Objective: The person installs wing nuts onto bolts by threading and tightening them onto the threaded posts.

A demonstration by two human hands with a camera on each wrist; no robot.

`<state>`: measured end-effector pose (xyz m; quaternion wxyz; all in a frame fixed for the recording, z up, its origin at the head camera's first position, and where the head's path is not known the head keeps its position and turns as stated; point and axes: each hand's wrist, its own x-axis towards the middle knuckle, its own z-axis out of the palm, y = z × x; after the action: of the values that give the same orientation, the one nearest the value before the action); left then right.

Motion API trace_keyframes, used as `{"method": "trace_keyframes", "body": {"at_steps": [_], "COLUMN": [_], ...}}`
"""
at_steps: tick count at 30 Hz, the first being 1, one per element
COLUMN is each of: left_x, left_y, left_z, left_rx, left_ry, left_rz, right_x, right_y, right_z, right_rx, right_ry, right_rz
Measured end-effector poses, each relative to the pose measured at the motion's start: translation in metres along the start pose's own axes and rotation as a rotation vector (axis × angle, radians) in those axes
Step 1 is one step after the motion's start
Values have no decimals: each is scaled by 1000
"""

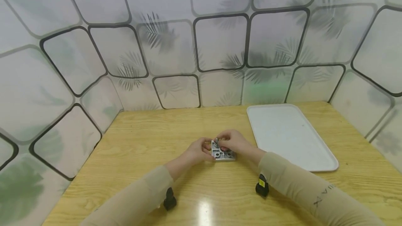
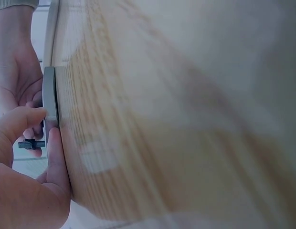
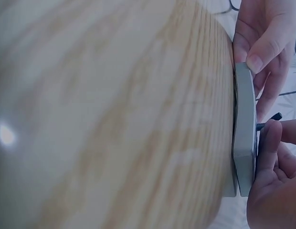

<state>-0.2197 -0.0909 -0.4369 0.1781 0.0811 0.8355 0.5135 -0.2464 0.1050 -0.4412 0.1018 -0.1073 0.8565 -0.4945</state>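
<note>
A small grey metal plate [image 1: 223, 157] with round holes and recesses lies on the wooden table. From its far left corner a dark threaded bolt [image 1: 216, 141] stands up, its top wider than the shank; the left wrist view shows this bolt [image 2: 32, 144] sticking out past the fingers. My left hand [image 1: 196, 151] grips the plate by its left edge, thumb on the near side. With thumb and fingers my right hand [image 1: 235, 142] pinches the bolt low down, just over the plate [image 3: 245, 129]. Part of the shank is hidden behind the fingertips.
A white tray [image 1: 282, 132] lies to the right, beyond my right forearm. Patterned panels [image 1: 220, 44] stand along the back and both sides of the table [image 1: 150, 128]. A black device [image 1: 262, 186] with a yellow label sits at my right wrist, another [image 1: 170, 200] at my left.
</note>
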Motion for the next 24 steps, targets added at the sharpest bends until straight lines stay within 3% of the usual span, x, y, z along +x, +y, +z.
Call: {"method": "trace_keyframes", "body": {"at_steps": [12,24], "left_x": [-1,-5], "left_y": [3,2], "left_z": [-1,0], "left_rx": [23,19], "left_ry": [5,2], "left_rz": [-6,-5], "right_x": [0,-4], "right_y": [-3,-8], "right_z": [1,9], "right_rx": [-8,-233], "right_ry": [56,131], "right_rz": [40,-12]}}
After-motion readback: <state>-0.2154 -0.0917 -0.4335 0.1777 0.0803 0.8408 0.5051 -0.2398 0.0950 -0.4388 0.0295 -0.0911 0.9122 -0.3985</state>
